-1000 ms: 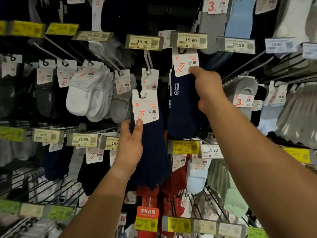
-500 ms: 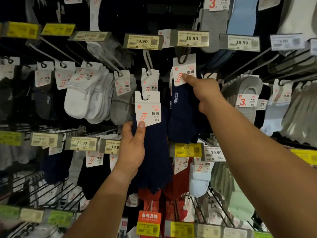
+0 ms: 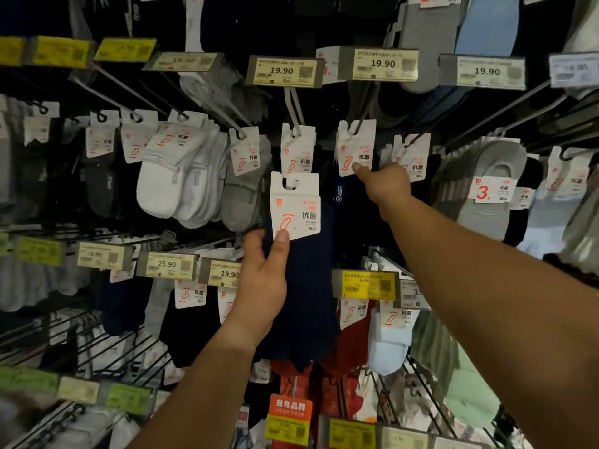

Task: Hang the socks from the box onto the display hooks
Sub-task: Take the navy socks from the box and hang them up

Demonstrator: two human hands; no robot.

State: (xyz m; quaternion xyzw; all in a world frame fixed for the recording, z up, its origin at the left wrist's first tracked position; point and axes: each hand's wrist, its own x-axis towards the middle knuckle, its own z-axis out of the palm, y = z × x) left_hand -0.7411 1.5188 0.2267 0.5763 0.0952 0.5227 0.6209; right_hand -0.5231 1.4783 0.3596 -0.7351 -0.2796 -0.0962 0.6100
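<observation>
Blurry white ankle socks (image 3: 162,183) hang far left, details lost. Left hand (image 3: 262,286) grips a navy sock pack (image 3: 301,286) below its notched card, fingers hidden behind. Right hand (image 3: 384,184) pinches the hung navy pack's card (image 3: 355,150) on its hook (image 3: 363,105); sock lost in shadow.

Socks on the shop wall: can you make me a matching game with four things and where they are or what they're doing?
Things:
1. navy socks
2. white socks
3. yellow price tag
4. right hand

Places or states:
A. touches a hanging card
B. held in the left hand, not on a hook
C. hanging on a hook, upper left
D. on the rail below the right arm

Pairs: 1-B, 2-C, 3-D, 4-A
</observation>
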